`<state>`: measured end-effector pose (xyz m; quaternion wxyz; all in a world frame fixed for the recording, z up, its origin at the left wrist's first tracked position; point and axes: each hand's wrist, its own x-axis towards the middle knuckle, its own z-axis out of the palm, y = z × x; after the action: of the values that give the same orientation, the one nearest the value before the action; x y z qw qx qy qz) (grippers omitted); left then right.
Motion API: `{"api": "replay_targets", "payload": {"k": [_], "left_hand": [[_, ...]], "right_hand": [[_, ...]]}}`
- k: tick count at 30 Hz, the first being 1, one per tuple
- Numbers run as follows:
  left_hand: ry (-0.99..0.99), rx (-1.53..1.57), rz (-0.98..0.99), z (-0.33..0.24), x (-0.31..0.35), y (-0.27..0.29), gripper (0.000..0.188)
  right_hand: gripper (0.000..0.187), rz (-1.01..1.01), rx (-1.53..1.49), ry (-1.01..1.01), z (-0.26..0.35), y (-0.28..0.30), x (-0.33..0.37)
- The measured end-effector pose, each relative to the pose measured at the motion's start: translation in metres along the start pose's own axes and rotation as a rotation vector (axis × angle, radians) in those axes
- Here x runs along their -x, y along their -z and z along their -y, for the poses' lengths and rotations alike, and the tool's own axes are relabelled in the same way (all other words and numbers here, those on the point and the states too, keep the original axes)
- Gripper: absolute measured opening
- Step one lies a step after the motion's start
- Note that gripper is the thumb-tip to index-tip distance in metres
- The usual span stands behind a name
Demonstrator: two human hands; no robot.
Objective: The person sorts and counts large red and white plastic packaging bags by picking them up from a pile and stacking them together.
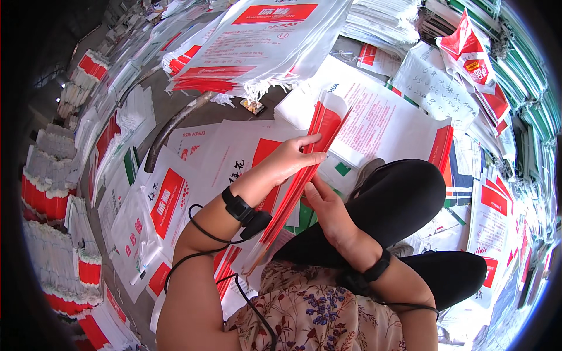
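Clasping the sacks (pixel 289 205) slantwise, left of the legs (pixel 383 207), in a closed left hand (pixel 288 159); touching their right edge with the right hand (pixel 332 215), cannot tell how far closed; could fan or slip if squeezed unevenly

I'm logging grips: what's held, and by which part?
A red-edged bundle: the left hand grips it near the far end; the right hand touches its side, closer in.

upper bag stack (pixel 252 44): white-on-red lettering; white bag (pixel 374 120): red text lines; pale sheet (pixel 432 88): handwritten characters, numbers
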<state>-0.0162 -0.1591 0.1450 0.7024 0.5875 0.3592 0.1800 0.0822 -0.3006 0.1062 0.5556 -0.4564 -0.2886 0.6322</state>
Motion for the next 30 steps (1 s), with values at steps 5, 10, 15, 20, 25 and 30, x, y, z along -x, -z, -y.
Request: {"api": "replay_targets", "payload": {"k": [5,10,15,20,25,30], "left_hand": [[-0.002,0.023,0.011,0.002,0.001,0.001,0.071],[0.015,0.039,0.014,0.003,0.001,0.003,0.072],[0.012,0.022,0.017,0.004,0.003,0.004,0.071],[-0.164,-0.296,-0.015,0.014,0.001,0.001,0.070],[-0.343,-0.676,-0.127,0.014,0.011,-0.015,0.066],[-0.269,-0.665,-0.109,0.004,0.018,-0.021,0.063]], "right_hand": [[0.057,0.010,-0.029,-0.029,0.002,0.000,0.002],[0.056,0.008,-0.016,-0.049,0.003,-0.001,0.002],[0.050,0.019,-0.031,-0.031,0.003,-0.001,0.000],[0.041,0.034,-0.011,-0.035,-0.002,0.003,0.000],[0.049,-0.015,0.235,-0.010,0.001,0.004,0.004],[0.050,-0.002,0.179,0.001,0.008,-0.001,0.008]]}}
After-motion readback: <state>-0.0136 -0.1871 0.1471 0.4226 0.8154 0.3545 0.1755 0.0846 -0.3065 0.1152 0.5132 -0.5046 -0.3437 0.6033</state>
